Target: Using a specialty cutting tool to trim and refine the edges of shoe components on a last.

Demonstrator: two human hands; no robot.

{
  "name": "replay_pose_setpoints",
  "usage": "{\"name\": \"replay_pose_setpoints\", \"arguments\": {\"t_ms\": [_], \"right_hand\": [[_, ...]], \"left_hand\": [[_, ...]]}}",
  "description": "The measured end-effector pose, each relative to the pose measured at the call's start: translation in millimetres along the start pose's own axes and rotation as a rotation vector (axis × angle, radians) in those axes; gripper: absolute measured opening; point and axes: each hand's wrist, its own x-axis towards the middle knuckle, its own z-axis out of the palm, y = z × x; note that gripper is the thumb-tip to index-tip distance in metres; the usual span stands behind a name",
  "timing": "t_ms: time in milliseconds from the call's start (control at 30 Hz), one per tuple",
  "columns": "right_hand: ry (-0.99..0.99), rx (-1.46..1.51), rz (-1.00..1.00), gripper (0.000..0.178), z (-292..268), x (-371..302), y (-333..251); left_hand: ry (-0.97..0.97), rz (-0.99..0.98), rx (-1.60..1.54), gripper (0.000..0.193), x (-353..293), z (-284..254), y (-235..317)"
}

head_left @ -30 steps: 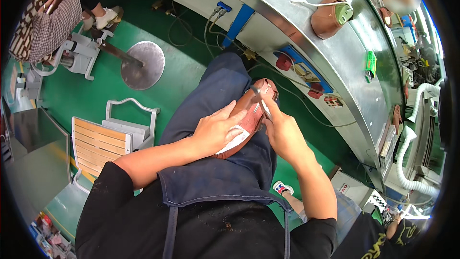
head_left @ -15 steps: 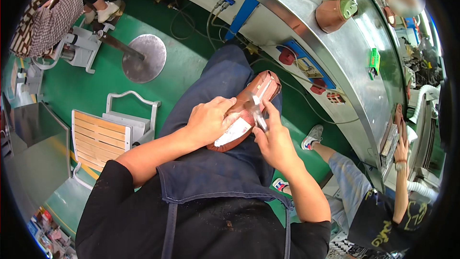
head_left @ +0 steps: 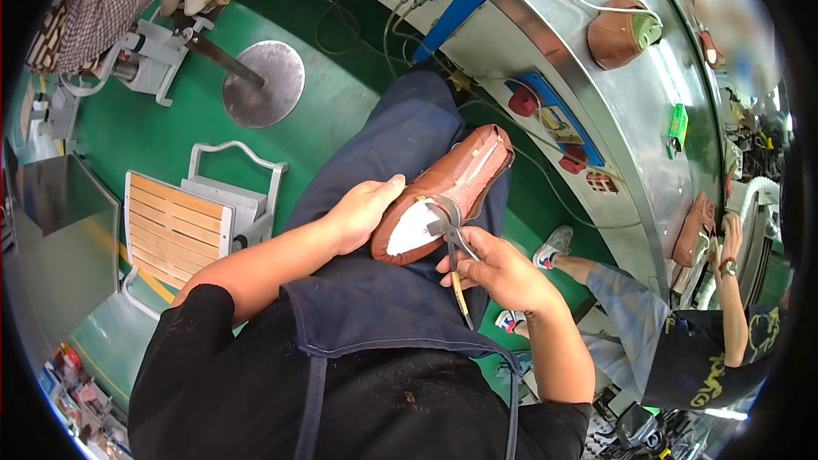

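Currently | brown shoe (head_left: 439, 177) bottom-up, white patch (head_left: 409, 232) at forefoot | left hand (head_left: 365, 211) holding shoe | right hand (head_left: 501, 271) gripping pincers (head_left: 452, 234)

Lap (head_left: 375, 158) is carrying brown shoe (head_left: 479, 163), frame centre. Metal surface (head_left: 626, 102), upper right, is holding brown leather piece (head_left: 609, 37), green box (head_left: 678, 128). Floor (head_left: 192, 123) is bearing round metal base (head_left: 277, 92), upper left.

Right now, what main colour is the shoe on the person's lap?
Mainly brown: the shoe shows best in the head view.

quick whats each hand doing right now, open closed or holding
Left hand: against the side of the brown shoe; whether its grip is closed cannot be told.
Right hand: closed, holding metal pliers.
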Motion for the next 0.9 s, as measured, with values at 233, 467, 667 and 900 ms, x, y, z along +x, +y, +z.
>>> {"name": "replay_pose_setpoints", "arguments": {"t_ms": [233,467,667,900], "right_hand": [[-0.015,-0.112,0.020,0.029,-6,8,-18],[0.152,-0.625,0.047,0.033,15,6,-38],[0.319,-0.663,-0.141,0.030,21,14,16],[0.281,-0.579,-0.079,0.037,22,10,-1]], "left_hand": [[-0.002,-0.254,-0.174,0.049,8,3,7],[-0.034,-0.272,-0.200,0.049,11,-4,5],[-0.157,-0.279,-0.339,0.051,16,-8,8],[-0.210,-0.319,-0.198,0.052,15,-6,16]]}}
